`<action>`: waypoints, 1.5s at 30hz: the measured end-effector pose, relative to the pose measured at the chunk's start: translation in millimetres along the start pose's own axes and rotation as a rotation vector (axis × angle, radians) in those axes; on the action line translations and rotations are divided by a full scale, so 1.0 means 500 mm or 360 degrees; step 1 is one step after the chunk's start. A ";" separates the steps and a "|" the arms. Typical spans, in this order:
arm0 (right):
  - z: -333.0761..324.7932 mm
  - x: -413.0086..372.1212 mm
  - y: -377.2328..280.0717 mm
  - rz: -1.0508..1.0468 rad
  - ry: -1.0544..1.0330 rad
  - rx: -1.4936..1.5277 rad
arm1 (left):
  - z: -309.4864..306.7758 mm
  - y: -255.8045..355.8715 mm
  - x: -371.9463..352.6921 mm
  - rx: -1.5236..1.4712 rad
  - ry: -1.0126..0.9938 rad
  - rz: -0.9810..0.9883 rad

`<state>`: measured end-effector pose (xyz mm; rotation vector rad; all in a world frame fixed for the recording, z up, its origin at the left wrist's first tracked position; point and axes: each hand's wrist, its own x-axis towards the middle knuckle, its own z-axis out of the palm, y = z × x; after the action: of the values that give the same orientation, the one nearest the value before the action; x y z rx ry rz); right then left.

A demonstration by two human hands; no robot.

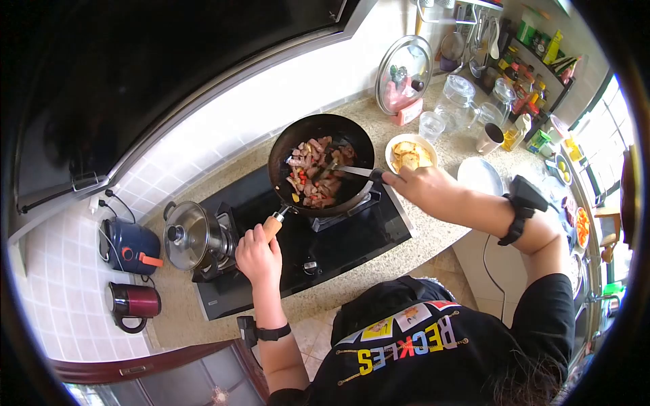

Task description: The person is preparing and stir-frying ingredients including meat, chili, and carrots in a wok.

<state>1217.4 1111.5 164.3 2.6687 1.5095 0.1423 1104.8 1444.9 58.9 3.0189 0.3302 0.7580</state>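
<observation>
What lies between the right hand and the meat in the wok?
In the head view, a spatula spans this stretch: the right hand grips it, and its metal part crosses the rim of the wok toward the meat.

A speckled, pale tabletop (433, 215) bears a black gas stove (328, 254), with a dark-blue appliance (128, 240) and a maroon kettle (137, 299) at left; on the stove's other side sit a bowl (390, 150) of yellowish food (409, 157), a pink lid stand (406, 113), a clear cup (431, 126), a glass pitcher (457, 107) and a pale plate (482, 177)
</observation>
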 end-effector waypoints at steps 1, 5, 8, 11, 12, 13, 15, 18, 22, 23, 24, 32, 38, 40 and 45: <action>-0.013 -0.005 0.003 0.0016 0.0000 -0.0001 | 0.000 -0.001 0.000 0.0039 -0.0002 0.0013; -0.031 0.009 0.008 0.0325 -0.0046 0.0021 | 0.002 0.000 -0.002 0.0075 -0.0017 0.0007; 0.043 0.046 -0.003 0.0428 0.0034 0.0131 | -0.001 0.000 -0.002 0.0083 -0.0014 0.0018; 0.067 0.026 -0.012 0.0308 0.0015 0.0083 | -0.004 -0.006 -0.004 0.0046 -0.0006 0.0053; 0.062 0.012 -0.010 0.0253 0.0079 0.0079 | -0.004 -0.006 -0.004 0.0036 -0.0003 0.0051; 0.039 -0.001 -0.012 0.0257 0.0072 0.0073 | -0.004 -0.005 -0.006 0.0043 -0.0014 0.0044; -0.033 -0.030 -0.021 0.0426 -0.0042 0.0108 | -0.006 -0.005 -0.005 0.0041 -0.0024 0.0054; -0.077 -0.042 -0.058 0.0435 -0.0155 0.0066 | 0.000 -0.006 -0.008 0.0024 0.0015 0.0061; 0.019 -0.028 -0.078 0.0437 -0.0183 0.0099 | -0.003 -0.007 -0.006 -0.0036 0.0013 0.0071; 0.051 -0.027 -0.073 0.0484 -0.0184 0.0092 | -0.008 -0.011 -0.008 -0.0060 0.0030 0.0108; 0.061 -0.031 -0.073 0.0505 -0.0203 0.0141 | -0.009 -0.013 -0.010 -0.0072 0.0031 0.0095; 0.067 -0.086 -0.056 0.0621 -0.0146 0.0662 | 0.002 -0.010 -0.011 -0.0103 -0.0020 0.0092; 0.019 -0.156 0.026 0.0872 -0.0123 0.0551 | 0.003 -0.006 -0.014 -0.0096 0.0013 0.0094; -0.022 -0.195 0.080 0.1082 -0.0221 0.0472 | 0.002 0.000 -0.013 -0.0078 0.0126 0.0137; -0.076 -0.319 0.272 0.1590 -0.0435 0.0324 | -0.065 0.115 -0.001 -0.0396 0.0328 0.0065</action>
<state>1247.0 905.6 209.4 3.1469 0.0323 -0.3286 1100.8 1387.3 91.1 2.7291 0.1616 1.0321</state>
